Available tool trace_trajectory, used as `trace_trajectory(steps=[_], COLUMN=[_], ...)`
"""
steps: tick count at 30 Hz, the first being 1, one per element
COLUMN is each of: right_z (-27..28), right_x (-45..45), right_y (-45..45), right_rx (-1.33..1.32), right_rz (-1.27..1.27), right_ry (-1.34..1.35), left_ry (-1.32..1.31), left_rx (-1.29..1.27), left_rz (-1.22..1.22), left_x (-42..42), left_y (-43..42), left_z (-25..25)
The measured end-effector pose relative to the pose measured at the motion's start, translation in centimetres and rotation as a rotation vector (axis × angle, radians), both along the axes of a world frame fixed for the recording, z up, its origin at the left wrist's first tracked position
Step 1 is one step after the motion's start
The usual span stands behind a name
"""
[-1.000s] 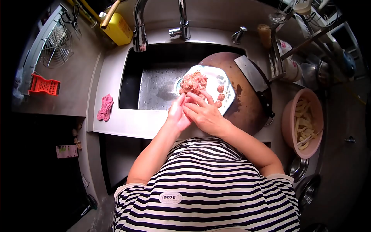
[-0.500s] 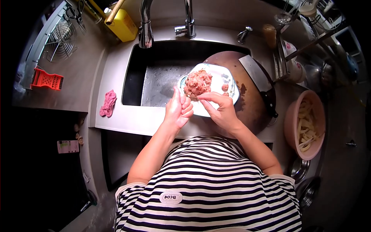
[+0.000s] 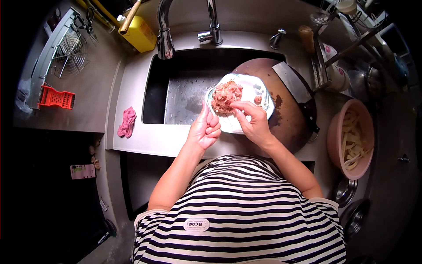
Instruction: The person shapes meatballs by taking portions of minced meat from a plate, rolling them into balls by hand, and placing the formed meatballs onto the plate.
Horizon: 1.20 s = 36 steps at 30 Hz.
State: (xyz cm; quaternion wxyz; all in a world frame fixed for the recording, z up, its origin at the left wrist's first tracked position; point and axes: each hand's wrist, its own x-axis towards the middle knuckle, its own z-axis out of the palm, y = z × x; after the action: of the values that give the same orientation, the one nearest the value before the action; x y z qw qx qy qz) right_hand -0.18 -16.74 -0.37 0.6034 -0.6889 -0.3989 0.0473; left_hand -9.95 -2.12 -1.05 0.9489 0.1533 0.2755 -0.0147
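Observation:
A mound of minced meat (image 3: 227, 94) sits on a white plate (image 3: 257, 83) with a patterned rim. Small bits of meat (image 3: 258, 100) lie on the plate's right side. My right hand (image 3: 254, 123) is at the near right edge of the mound, thumb and forefinger pinched together against the meat. Beside the plate's left edge, my left hand (image 3: 205, 131) is curled into a fist with its thumb up; whatever may be inside its fingers is hidden. Under the plate's right part is a round brown chopping board (image 3: 288, 127), with a cleaver (image 3: 290, 81) lying on it.
The sink (image 3: 180, 103) is behind my left hand, below a chrome faucet (image 3: 165, 42). A pink cloth (image 3: 126, 122) lies on the left counter, near a red grater (image 3: 57, 97). To the right stands a pink bowl (image 3: 334, 136) of pale strips (image 3: 351, 138). A yellow bottle (image 3: 141, 35) is at the back.
My right fingertips have shifted slightly, from beside my left thumb to the right edge of the meat mound. My left hand stays curled. The whole view has shifted a little.

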Motion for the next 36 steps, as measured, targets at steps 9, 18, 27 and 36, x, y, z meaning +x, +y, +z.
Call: trace_trajectory(steps=[9, 18, 27, 36], right_z=[0.7, -0.4, -3.3, 2.2], right_x=[-1.2, -0.5, 3.4, -0.6], right_y=[0.7, 0.6, -0.2, -0.1], right_rx=[0.094, 0.062, 0.133, 0.093], right_rz=[-0.001, -0.087, -0.087, 0.212], right_ry=[-0.147, -0.199, 0.530, 0.090], left_ry=[-0.088, -0.260, -0.292, -0.106], left_rx=[0.040, -0.200, -0.260, -0.092], left_rz=[-0.017, -0.045, -0.162, -0.036], left_x=[0.8, 1.3, 1.1, 1.7], left_y=[-1.0, -3.3, -3.6, -2.8], left_z=[-0.4, 3.3, 4.0, 1.2])
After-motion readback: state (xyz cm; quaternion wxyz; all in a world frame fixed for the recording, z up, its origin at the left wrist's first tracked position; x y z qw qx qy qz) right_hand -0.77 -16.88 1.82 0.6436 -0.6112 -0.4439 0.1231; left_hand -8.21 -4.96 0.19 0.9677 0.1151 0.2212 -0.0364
